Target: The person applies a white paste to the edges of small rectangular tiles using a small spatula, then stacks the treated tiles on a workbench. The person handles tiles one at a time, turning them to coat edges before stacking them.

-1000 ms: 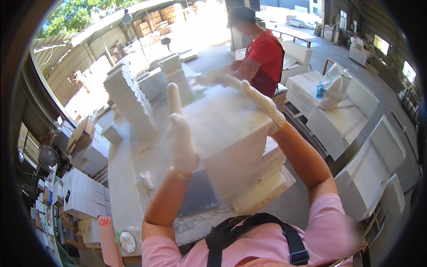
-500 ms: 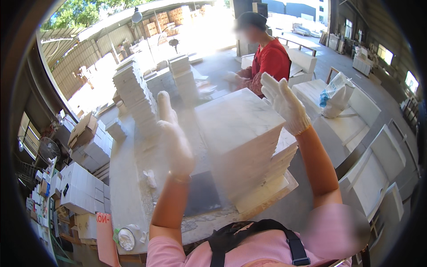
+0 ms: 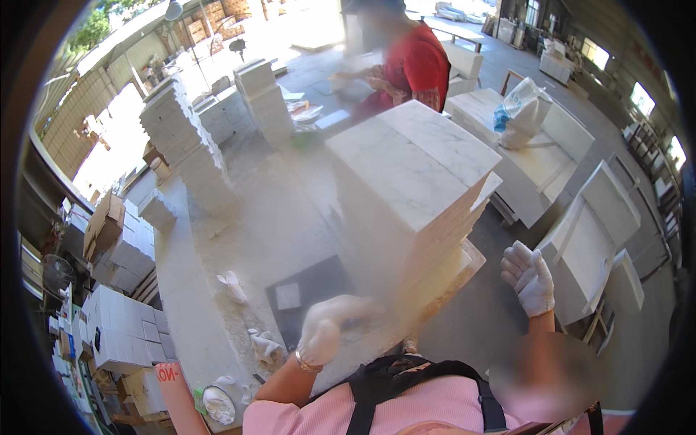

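Note:
A tall stack of white marble-look tiles (image 3: 413, 170) stands on the worktable (image 3: 181, 290), with a seam across its top. My left hand (image 3: 330, 326), in a white glove, is in front of the stack's lower left side, fingers stretched to the right and a little blurred. It holds nothing that I can see. Beneath and beyond it lies a dark flat slab (image 3: 319, 272) bearing a small white square piece (image 3: 288, 296). Off to the right of the stack, my gloved right hand (image 3: 529, 279) is raised, palm showing, fingers apart and nothing in them.
More tile stacks (image 3: 181, 138) rise at the table's far left. A co-worker in red (image 3: 417, 65) stands beyond the stack. Crumpled white scraps (image 3: 267, 348) and a bowl of white stuff (image 3: 219, 404) lie near left. White slabs and a bag (image 3: 523, 116) are at right.
Both hands have come down and back from beside the stack, the right also moving outward. The view has shifted. The white square on the dark slab now shows.

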A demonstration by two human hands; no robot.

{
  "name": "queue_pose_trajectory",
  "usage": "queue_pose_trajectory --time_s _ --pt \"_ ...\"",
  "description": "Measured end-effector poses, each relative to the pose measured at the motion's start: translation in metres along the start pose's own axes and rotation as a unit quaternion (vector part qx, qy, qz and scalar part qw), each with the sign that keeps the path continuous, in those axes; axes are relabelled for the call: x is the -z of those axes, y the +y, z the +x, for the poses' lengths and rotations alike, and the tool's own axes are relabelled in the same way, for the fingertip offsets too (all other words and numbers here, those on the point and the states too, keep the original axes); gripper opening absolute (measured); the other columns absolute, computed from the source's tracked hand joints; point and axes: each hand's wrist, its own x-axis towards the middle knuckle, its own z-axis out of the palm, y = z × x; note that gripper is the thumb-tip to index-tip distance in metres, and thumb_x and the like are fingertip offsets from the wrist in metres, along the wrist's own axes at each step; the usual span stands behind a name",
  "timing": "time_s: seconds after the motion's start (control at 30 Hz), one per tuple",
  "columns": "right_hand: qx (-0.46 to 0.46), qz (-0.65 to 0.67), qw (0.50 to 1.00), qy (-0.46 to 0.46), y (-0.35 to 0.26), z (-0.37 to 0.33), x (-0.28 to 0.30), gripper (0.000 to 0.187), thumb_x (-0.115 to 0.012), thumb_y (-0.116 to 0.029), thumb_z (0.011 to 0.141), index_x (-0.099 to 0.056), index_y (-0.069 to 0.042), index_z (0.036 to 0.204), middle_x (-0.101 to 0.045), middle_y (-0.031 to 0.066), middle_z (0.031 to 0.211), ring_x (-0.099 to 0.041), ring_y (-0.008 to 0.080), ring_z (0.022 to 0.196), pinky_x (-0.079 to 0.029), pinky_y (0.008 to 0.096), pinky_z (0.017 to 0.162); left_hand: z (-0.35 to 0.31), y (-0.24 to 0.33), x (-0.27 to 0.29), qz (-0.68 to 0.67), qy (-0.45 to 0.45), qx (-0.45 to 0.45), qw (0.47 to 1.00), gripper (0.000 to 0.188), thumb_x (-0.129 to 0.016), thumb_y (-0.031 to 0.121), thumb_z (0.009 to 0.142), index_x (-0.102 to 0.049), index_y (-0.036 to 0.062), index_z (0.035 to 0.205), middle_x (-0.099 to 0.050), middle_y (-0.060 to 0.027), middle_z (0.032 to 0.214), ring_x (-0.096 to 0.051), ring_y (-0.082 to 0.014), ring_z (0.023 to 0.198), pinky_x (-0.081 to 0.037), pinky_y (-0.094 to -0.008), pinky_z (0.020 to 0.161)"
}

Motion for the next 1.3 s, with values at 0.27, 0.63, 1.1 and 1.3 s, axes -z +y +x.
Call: queue_pose_trajectory --time_s 0.27,0.63,1.1,1.3 --pt "-0.029 0.035 0.994 0.096 0.063 -0.12 0.025 0.06 -0.063 -0.05 0.098 -0.061 -0.005 0.138 -0.069 0.0128 0.126 -0.066 0.0264 0.111 -0.052 0.0388 0.092 -0.013 -0.036 -0.066 -0.078 -0.279 0.169 0.942 0.054 -0.053 0.041 0.103 -0.065 0.0001 0.135 -0.074 -0.0146 0.124 -0.072 -0.0231 0.11 -0.053 -0.0347 0.098" --pt "0.023 0.054 0.988 0.146 0.111 -0.257 0.053 0.063 -0.069 -0.05 0.092 -0.063 -0.004 0.134 -0.07 0.012 0.121 -0.068 0.0265 0.105 -0.053 0.0396 0.089 -0.046 -0.023 -0.141 0.105 -0.43 0.073 0.894 0.063 -0.04 0.055 0.107 -0.06 0.0081 0.143 -0.066 -0.0154 0.137 -0.063 -0.0307 0.125 -0.046 -0.0392 0.108" --pt "0.045 0.206 0.882 0.422 0.235 -0.567 0.158 0.063 -0.055 -0.063 0.1 -0.06 -0.018 0.144 -0.07 0.0002 0.124 -0.068 0.0178 0.101 -0.056 0.0352 0.08 -0.13 0.043 -0.303 0.167 -0.644 -0.096 0.74 0.063 -0.038 0.062 0.106 -0.06 0.0138 0.139 -0.067 -0.0174 0.127 -0.064 -0.0388 0.116 -0.05 -0.0474 0.099" --pt "0.1 0.277 0.813 0.503 0.27 -0.63 0.126 0.061 -0.054 -0.056 0.103 -0.057 -0.011 0.145 -0.07 0.0059 0.123 -0.068 0.0214 0.102 -0.056 0.0356 0.081 -0.129 0.065 -0.377 0.145 -0.726 -0.151 0.655 0.066 -0.035 0.065 0.105 -0.061 0.0126 0.137 -0.066 -0.0195 0.125 -0.062 -0.0404 0.118 -0.049 -0.0505 0.1"
